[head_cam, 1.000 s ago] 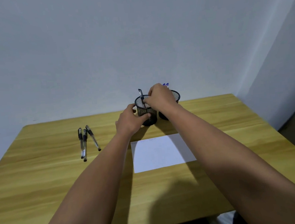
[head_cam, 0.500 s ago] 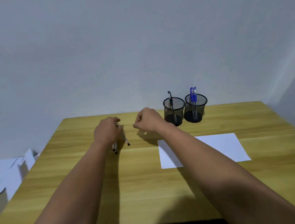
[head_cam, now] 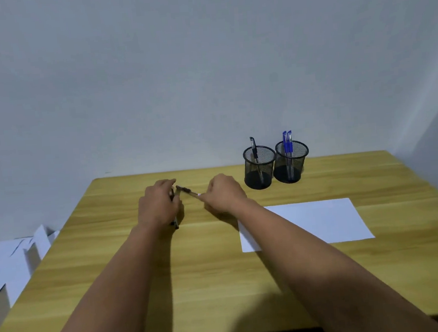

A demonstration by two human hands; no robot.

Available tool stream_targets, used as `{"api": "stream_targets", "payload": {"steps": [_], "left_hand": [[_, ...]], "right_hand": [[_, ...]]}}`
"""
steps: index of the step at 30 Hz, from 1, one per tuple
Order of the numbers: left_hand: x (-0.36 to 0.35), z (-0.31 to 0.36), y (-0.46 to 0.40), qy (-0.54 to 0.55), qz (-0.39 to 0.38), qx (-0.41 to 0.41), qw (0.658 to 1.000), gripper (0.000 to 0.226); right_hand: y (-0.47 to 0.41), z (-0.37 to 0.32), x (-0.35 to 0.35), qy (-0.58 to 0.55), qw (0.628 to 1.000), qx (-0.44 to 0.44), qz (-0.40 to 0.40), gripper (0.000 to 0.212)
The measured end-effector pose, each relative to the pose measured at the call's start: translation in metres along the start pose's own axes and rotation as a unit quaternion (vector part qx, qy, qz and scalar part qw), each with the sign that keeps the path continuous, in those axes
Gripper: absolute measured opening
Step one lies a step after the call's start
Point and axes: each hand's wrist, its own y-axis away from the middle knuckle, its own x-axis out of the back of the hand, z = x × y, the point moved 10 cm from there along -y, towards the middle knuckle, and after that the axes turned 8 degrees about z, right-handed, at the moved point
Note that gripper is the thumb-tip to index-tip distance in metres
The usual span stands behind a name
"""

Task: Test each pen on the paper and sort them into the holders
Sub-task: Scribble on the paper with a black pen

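Observation:
My right hand (head_cam: 223, 193) pinches one end of a dark pen (head_cam: 187, 190), which slants up to the left just above the wooden table (head_cam: 208, 272). My left hand (head_cam: 160, 205) is curled over the loose dark pens (head_cam: 175, 222); only their tips show below it. It is unclear whether it touches the lifted pen's cap end. The white paper (head_cam: 313, 222) lies to the right of my right arm. Two black mesh holders stand at the back: the left holder (head_cam: 260, 172) has one black pen (head_cam: 253, 147), the right holder (head_cam: 292, 167) has two blue pens (head_cam: 287, 141).
White sheets or cartons (head_cam: 14, 260) lie off the table's left edge. A plain grey wall rises right behind the table's far edge. The near edge of the table runs along the bottom of the view.
Both hands left the holders and came to the loose pens on the left. My right hand has since taken one pen and lifted it. The view shifted slightly.

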Motion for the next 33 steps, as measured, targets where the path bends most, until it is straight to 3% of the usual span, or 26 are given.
{"api": "stream_targets", "payload": {"steps": [5,12,18,21,25,28,33], "left_hand": [[-0.002,0.036,0.008,0.007,-0.026,-0.043,0.999,0.058],[0.011,0.118,0.022,0.094,0.011,-0.140,0.986,0.020],[0.031,0.203,0.045,0.109,0.028,-0.246,0.963,0.023],[0.024,0.226,0.051,0.092,-0.017,-0.225,0.970,0.030],[0.006,0.244,0.061,0.124,-0.127,-0.174,0.969,0.043],[-0.014,0.222,0.071,0.159,-0.201,-0.120,0.959,0.051],[-0.025,0.137,0.060,0.065,-0.118,-0.036,0.990,0.037]], "right_hand": [[0.016,0.034,0.059,-0.282,0.957,-0.064,0.022,0.020],[0.040,0.070,0.124,-0.431,0.895,-0.096,0.070,0.010],[0.049,0.074,0.122,-0.443,0.888,-0.095,0.073,0.029],[0.045,0.083,0.122,-0.454,0.874,-0.127,0.115,0.043],[0.041,0.113,0.135,-0.429,0.863,-0.201,0.176,0.042],[0.047,0.151,0.177,-0.414,0.842,-0.242,0.248,0.040],[0.043,0.155,0.211,-0.363,0.886,-0.172,0.231,0.043]]}}
